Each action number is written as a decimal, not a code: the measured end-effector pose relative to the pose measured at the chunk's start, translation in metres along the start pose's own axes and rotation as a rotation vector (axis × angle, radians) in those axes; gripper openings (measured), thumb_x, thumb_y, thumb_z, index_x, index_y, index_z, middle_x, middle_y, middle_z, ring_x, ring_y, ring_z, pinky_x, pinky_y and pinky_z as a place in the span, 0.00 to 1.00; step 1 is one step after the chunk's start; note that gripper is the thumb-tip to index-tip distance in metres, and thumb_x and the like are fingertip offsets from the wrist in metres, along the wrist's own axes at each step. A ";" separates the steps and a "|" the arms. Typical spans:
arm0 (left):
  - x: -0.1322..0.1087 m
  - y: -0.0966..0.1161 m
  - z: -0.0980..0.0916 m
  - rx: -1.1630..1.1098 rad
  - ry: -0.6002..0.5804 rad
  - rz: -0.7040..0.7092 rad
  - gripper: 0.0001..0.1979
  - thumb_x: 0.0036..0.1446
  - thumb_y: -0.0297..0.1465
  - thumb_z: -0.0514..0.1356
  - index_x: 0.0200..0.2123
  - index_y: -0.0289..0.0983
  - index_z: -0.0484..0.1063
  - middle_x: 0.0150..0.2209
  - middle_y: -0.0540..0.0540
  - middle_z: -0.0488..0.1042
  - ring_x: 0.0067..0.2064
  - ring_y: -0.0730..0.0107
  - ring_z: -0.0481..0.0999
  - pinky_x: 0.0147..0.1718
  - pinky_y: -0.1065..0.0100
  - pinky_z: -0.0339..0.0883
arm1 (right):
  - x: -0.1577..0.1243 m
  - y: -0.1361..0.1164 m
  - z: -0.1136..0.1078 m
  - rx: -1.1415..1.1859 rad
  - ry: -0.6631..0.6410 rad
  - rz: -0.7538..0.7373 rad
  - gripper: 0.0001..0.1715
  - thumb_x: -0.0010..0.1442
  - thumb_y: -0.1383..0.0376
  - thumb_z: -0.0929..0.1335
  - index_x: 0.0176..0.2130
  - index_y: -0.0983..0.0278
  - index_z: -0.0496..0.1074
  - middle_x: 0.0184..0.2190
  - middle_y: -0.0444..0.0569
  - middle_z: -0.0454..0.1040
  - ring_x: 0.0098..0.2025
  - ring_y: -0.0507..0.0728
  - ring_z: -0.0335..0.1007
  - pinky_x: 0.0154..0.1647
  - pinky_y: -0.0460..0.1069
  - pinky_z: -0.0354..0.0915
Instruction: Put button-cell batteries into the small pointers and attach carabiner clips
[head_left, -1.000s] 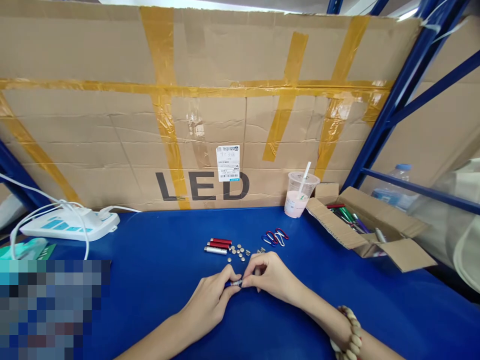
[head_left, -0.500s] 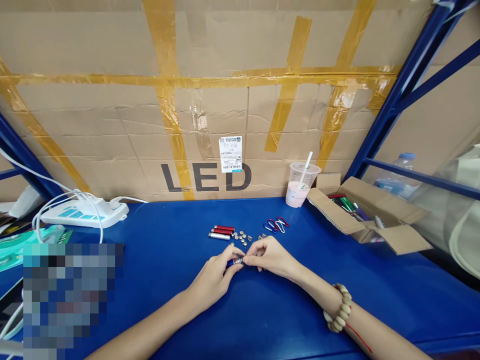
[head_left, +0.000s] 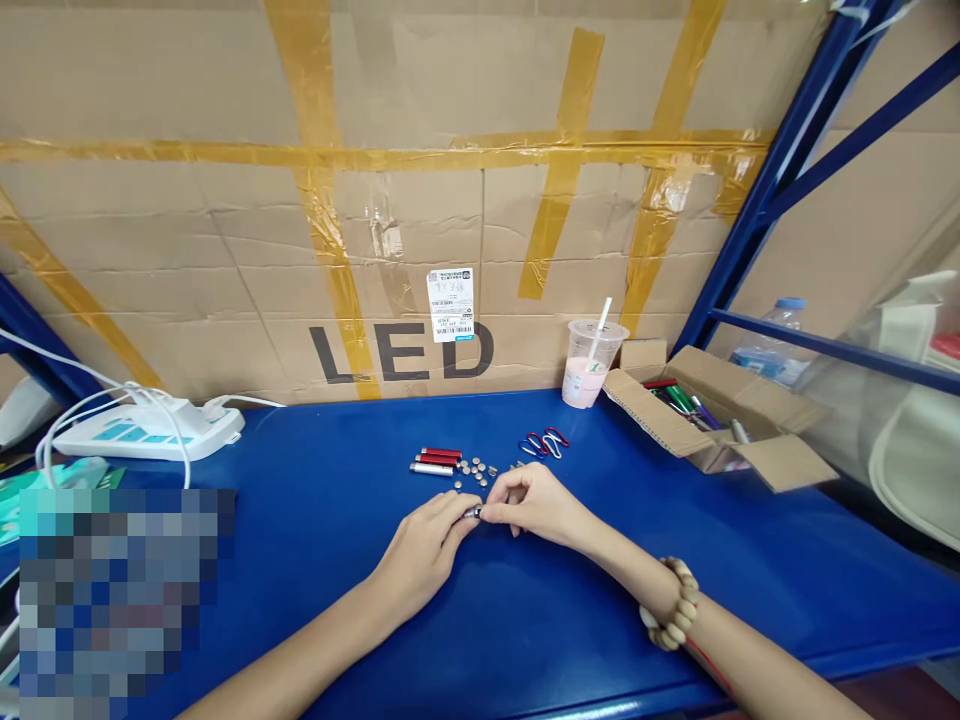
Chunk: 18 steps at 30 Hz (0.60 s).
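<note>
My left hand (head_left: 427,545) is wrapped round a small tube, seemingly a mini flashlight (head_left: 472,512), whose silvery end shows between the fingers. The rest of it is hidden in that hand. At this end, the thumb and fingertips of my right hand (head_left: 529,505) are pinched together; any small part between them is covered. Just beyond the hands lie a silver tube (head_left: 432,469) and red tubes (head_left: 441,456) of like size. Several round button cells (head_left: 476,468) are scattered beside them. Farther right are small carabiners (head_left: 544,443) in blue, red and silver.
A lidded cup of pink drink (head_left: 586,375) stands at the back, near an open carton (head_left: 712,455) holding pens. A white power strip (head_left: 150,435) with cables lies at the left. Behind the blue table (head_left: 315,440) rises a large cardboard box (head_left: 247,270); a blue frame (head_left: 739,255) borders it.
My left hand has closed further over the flashlight, so its blue body no longer shows. The right fingertips stay at its end. The whole view has shifted slightly.
</note>
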<state>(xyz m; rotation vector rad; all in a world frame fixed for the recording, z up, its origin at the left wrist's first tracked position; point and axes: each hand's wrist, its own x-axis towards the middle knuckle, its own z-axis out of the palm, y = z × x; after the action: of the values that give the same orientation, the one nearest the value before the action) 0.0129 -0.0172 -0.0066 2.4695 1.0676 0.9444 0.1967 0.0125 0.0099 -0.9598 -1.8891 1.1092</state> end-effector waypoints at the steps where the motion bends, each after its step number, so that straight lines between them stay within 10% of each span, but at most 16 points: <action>1: 0.000 0.000 0.000 -0.002 0.003 0.000 0.11 0.64 0.31 0.45 0.41 0.39 0.66 0.37 0.47 0.71 0.38 0.66 0.70 0.38 0.68 0.62 | 0.000 -0.001 0.000 -0.004 0.002 -0.002 0.19 0.40 0.54 0.75 0.23 0.68 0.74 0.17 0.43 0.70 0.15 0.47 0.61 0.16 0.42 0.55; 18: -0.001 0.002 0.001 -0.059 -0.031 -0.042 0.09 0.64 0.30 0.46 0.40 0.38 0.65 0.38 0.47 0.72 0.40 0.66 0.71 0.41 0.67 0.62 | -0.005 -0.007 -0.003 -0.183 0.017 0.001 0.20 0.46 0.52 0.73 0.24 0.67 0.73 0.19 0.44 0.70 0.16 0.48 0.62 0.18 0.43 0.57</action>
<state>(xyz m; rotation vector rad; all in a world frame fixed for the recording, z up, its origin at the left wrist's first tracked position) 0.0138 -0.0195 -0.0069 2.3967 1.0622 0.9092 0.1996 0.0071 0.0161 -1.0672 -2.0020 0.9374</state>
